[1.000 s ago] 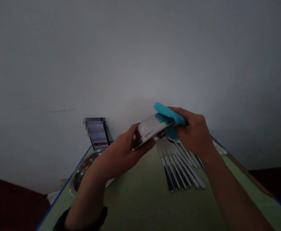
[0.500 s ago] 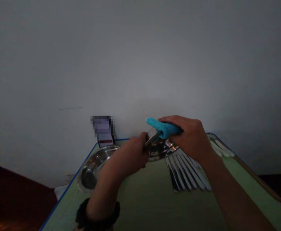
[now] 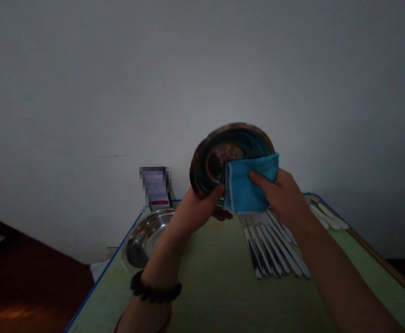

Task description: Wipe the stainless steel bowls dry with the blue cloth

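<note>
A shiny steel bowl (image 3: 232,132) is held up off the table, tilted so that its inside faces me. My left hand (image 3: 204,203) grips its lower left rim, thumb on the inner side. In my right hand (image 3: 280,192) is a folded blue cloth (image 3: 249,189), pinched with the thumb on top and laid over the bowl's right rim. The fingers behind the cloth are hidden. Beneath my hands, several metal table knives (image 3: 271,249) lie side by side on the table.
The green table (image 3: 219,286) with blue edging stands against a grey wall. A second steel bowl (image 3: 136,240) rests at its left, partly behind my left forearm. A phone (image 3: 158,187) leans on the wall. Pale-handled cutlery (image 3: 329,217) lies at the right edge.
The steel bowl has been raised and tipped from nearly edge-on until its inside shows. The cloth, earlier bunched at the rim, now hangs spread over the right side. My view has shifted slightly.
</note>
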Demonstrator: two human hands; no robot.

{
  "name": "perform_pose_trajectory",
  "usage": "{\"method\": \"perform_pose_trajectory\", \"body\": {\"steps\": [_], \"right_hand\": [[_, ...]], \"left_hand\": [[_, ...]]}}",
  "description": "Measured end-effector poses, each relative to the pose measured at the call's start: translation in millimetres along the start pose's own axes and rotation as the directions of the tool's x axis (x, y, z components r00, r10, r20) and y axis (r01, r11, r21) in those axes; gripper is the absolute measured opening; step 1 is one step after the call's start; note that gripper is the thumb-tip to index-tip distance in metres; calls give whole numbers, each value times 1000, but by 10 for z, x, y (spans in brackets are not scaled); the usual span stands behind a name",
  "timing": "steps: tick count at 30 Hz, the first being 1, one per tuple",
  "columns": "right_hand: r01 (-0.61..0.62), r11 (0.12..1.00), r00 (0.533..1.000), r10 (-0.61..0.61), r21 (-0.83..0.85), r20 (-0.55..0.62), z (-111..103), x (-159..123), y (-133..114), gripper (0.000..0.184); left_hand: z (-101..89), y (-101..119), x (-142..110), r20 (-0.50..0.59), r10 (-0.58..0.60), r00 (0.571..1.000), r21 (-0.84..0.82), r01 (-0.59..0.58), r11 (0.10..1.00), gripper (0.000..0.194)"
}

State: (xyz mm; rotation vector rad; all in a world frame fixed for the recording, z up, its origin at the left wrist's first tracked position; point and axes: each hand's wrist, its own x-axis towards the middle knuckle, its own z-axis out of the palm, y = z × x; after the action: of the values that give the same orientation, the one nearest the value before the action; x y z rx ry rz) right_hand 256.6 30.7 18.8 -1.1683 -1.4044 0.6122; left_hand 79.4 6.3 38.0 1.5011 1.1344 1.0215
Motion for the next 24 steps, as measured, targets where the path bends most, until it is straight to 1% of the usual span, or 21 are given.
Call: {"method": "perform_pose_trajectory", "body": {"steps": [2,4,7,9,12,15,17,19,22,24], "right_hand": [[10,999,999,-9,-31,47,-15,5,12,26],[35,994,997,-28,-100,65,-66,11,-24,21],[110,959,993,-93,-261,77,-146,9,-138,15],[163,924,986,-138,-346,96,-174,-2,-215,13],[226,899,972,-187,-376,139,-181,-23,-280,12],[268,884,960,-213,-384,181,-169,-38,-292,13],[273,874,959,-216,-403,181,-154,-42,-284,13],[255,877,966,-212,-408,148,-132,-40,-263,16],[188,926,982,-187,-327,36,-84,-26,-191,25],[118,972,990,-130,-205,-46,-32,-12,-109,29]], "left_hand": [[-91,1,-6,-4,28,1000,151,-27,988,34],[-184,11,-20,-14,84,996,277,-77,958,35],[-263,42,-46,38,166,985,385,-168,908,34],[-266,64,-67,84,189,978,459,-207,864,34],[-237,84,-96,133,179,975,551,-223,804,33],[-229,83,-107,164,184,969,551,-245,797,30],[-248,66,-97,145,213,966,537,-258,804,27],[-272,33,-66,107,235,966,518,-256,816,24],[-262,-47,14,-16,251,968,458,-216,862,22],[-193,-102,76,-133,263,956,378,-196,905,27]]}}
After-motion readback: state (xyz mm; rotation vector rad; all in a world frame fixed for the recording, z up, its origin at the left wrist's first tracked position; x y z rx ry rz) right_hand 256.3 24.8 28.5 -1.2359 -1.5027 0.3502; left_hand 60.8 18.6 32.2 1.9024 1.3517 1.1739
